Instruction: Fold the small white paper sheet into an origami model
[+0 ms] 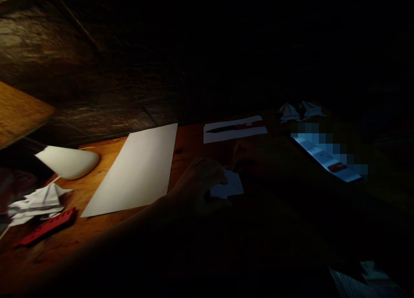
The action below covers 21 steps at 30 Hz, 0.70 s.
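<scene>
A small folded piece of white paper lies in the dim middle of the table. My left hand comes in from the lower left, its fingers curved over the paper's left side and its thumb below, closed on it. Just beyond the paper's upper right edge is my right hand, deep in shadow; whether it touches the paper or how its fingers are set is too dark to make out. To the left of my left hand lies a large blank white sheet.
A knife with a red handle rests on white paper strips. Folded paper shapes stand behind right, another at left by a red cutter-like tool. A white lamp stands left; a lit phone-like screen glows right.
</scene>
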{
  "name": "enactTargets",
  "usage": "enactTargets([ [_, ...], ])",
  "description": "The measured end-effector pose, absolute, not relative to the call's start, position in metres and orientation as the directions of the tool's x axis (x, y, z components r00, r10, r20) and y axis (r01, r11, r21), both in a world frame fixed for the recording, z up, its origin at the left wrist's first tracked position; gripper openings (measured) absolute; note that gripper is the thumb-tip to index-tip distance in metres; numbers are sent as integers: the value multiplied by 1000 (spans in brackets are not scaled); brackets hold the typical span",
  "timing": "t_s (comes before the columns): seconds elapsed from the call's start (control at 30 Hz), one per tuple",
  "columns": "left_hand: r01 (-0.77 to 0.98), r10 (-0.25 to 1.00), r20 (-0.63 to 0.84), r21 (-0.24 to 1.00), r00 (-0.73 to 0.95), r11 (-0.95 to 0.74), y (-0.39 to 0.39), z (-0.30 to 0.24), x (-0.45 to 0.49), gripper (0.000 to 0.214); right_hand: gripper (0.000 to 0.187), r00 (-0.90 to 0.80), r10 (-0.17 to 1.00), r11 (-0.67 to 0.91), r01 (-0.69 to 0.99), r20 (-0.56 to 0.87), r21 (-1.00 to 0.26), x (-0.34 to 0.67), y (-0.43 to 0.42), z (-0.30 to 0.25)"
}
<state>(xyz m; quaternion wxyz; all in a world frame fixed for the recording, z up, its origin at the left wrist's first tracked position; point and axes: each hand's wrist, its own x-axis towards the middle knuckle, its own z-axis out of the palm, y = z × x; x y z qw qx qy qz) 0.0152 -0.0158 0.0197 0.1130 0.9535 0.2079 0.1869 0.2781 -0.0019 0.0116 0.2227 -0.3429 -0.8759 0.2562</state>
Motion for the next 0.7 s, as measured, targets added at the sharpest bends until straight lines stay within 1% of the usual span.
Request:
enactTargets([
  [0.1,368,435,281,261,856,-893,-17,19,17,55,45,-675,695,654,450,248,-608,278,-4,13],
  [0.13,371,435,273,257,858,-892,-18,19,17,59,47,-678,694,652,450,241,-610,277,-4,14],
  [0.17,372,436,272,258,858,-892,-18,19,17,58,44,-681,696,648,457,228,-609,277,-5,16],
  [0.2,370,437,283,261,854,-892,-19,19,17,52,39,-681,701,640,471,211,-608,276,-6,18],
  [0.27,348,425,335,266,841,-899,-20,20,17,31,27,-669,715,631,494,202,-598,276,-6,22],
  [0.33,329,417,396,273,818,-904,-22,20,16,12,20,-656,727,627,515,202,-585,275,-6,24],
  [0.37,333,429,418,286,800,-899,-22,20,15,9,18,-651,732,625,524,201,-578,275,-6,24],
  [0.43,363,480,434,327,763,-873,-23,19,14,10,16,-654,730,627,526,199,-575,276,-5,24],
  [0.47,378,502,434,343,749,-860,-23,19,13,11,18,-658,726,629,518,200,-580,276,-6,23],
  [0.53,378,504,442,345,742,-859,-22,18,13,12,31,-672,711,633,485,206,-604,276,-7,22],
  [0.6,365,477,458,315,750,-876,-22,18,14,12,48,-676,709,624,469,201,-624,275,-8,21],
  [0.63,362,464,464,295,754,-884,-22,19,14,12,53,-673,711,621,468,202,-629,274,-9,20],
  [0.7,367,454,477,269,752,-891,-22,21,15,12,54,-681,702,633,462,210,-621,271,-9,18],
])
